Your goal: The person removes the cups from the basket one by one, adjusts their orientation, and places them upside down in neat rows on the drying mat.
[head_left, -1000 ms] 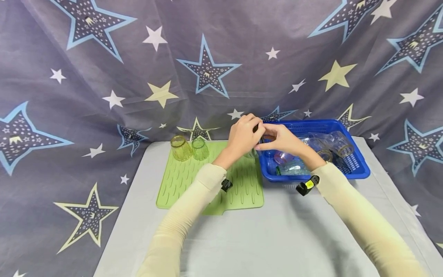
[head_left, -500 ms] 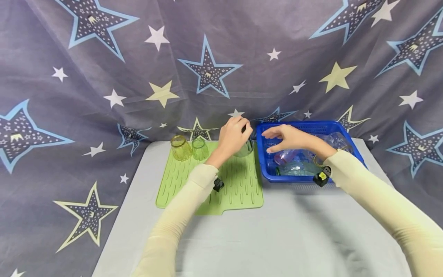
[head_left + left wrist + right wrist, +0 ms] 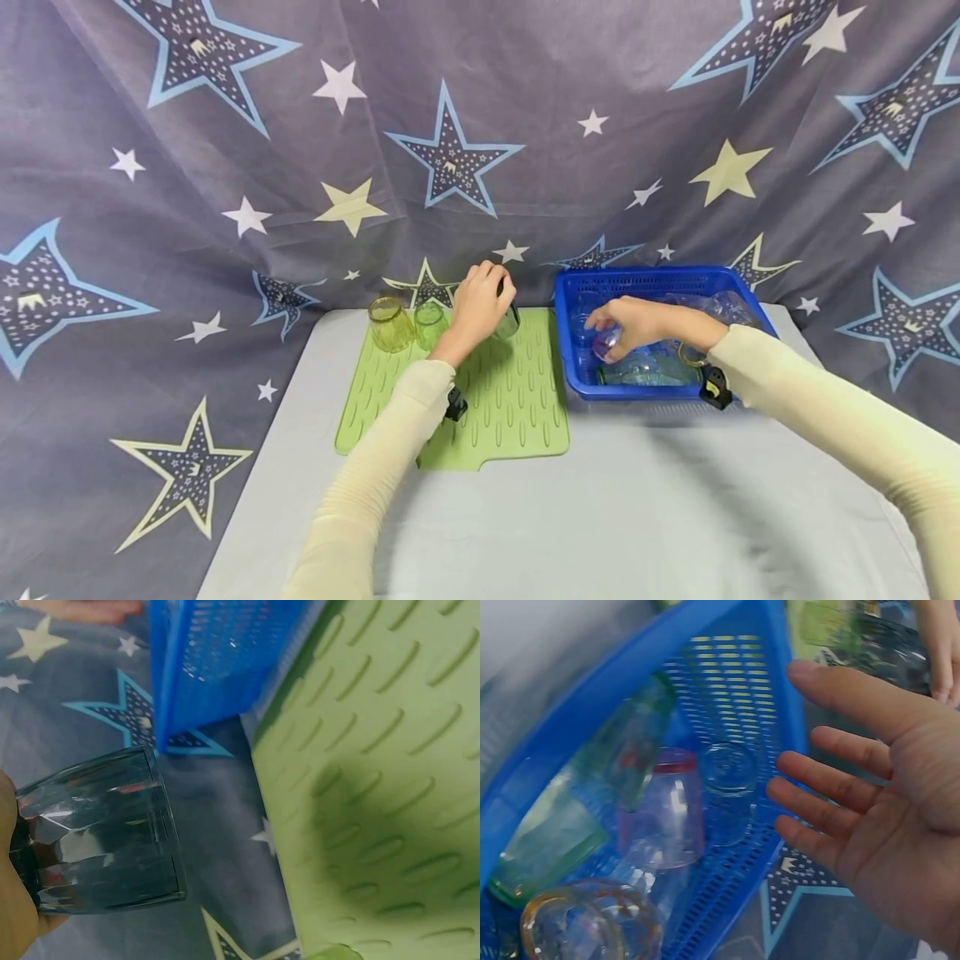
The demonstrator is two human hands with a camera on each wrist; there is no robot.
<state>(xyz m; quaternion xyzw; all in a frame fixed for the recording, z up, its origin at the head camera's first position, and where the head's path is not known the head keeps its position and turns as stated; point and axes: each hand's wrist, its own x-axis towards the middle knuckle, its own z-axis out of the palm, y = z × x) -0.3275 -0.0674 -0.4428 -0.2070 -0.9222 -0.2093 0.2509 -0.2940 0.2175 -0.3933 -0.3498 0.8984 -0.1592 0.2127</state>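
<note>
My left hand [image 3: 480,302] grips a dark grey tinted drinking glass [image 3: 105,832] by its base end, with the mouth pointing down over the green drying mat [image 3: 517,425]. The hand covers part of the glass in the head view. My right hand [image 3: 637,323] reaches over the blue basket [image 3: 581,390], fingers spread and holding nothing, and overlaps a pinkish-purple glass [image 3: 606,342] there. In the right wrist view that pinkish glass [image 3: 664,817] stands beside a clear glass [image 3: 729,769], and the right fingers [image 3: 832,780] are apart from both.
A yellow glass [image 3: 391,325] and a small green glass [image 3: 431,325] stand at the mat's back left corner. A greenish glass [image 3: 648,371] lies along the basket's front, with several clear glasses [image 3: 727,307] at its right. A star-patterned curtain [image 3: 480,100] hangs behind the table.
The hands were together at the basket's left edge and have parted. The left hand moved left over the mat with the grey glass; the right hand moved right and down over the basket.
</note>
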